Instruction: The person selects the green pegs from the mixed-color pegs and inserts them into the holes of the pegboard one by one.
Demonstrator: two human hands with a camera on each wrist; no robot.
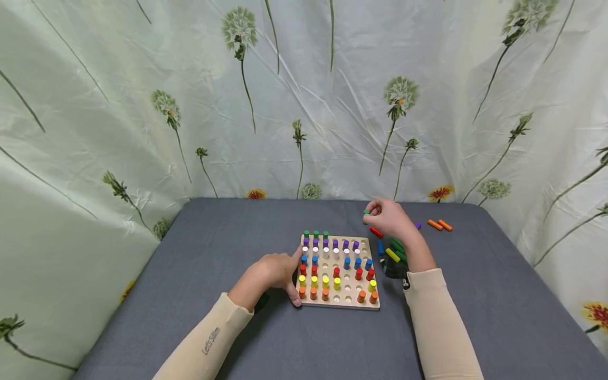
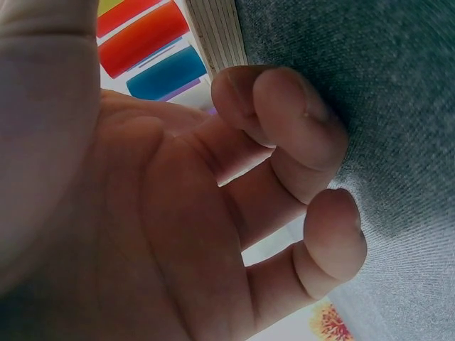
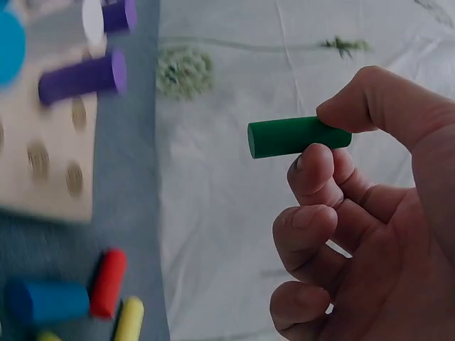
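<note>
Right grip (image 1: 387, 217): narrow, pinching one green peg (image 3: 299, 137) near one end between thumb and forefinger. The peg is off the bench (image 1: 237, 232), beyond the far right corner of the pegboard (image 1: 342, 305) and apart from it. In the right wrist view it lies roughly in line with the standing purple pegs (image 1: 335, 243), most of its length projecting free.

Left grip (image 1: 277, 270): spread wide along the board's left edge, thumb at the near corner, nothing pinched.

Step in hand, judged: placing the peg in the far row, where three green pegs (image 1: 316, 234) stand at the left end. The pinch at one end looks favourable, since the free end can enter a hole first. Best practice: approach from above, peg upright, fingertips clear of the neighbouring purple row, which is the likeliest thing to be knocked. Centre over the hole before lowering; press straight down, lightly. Steady pressure from the left grip should stop the board sliding.

Writing: dark lettering (image 1: 211, 341) on the left sleeve (image 1: 223, 328); "Let's" is legible, the remainder resembles "Slim" but is uncertain. No brand or label readable on board or pegs.
</note>
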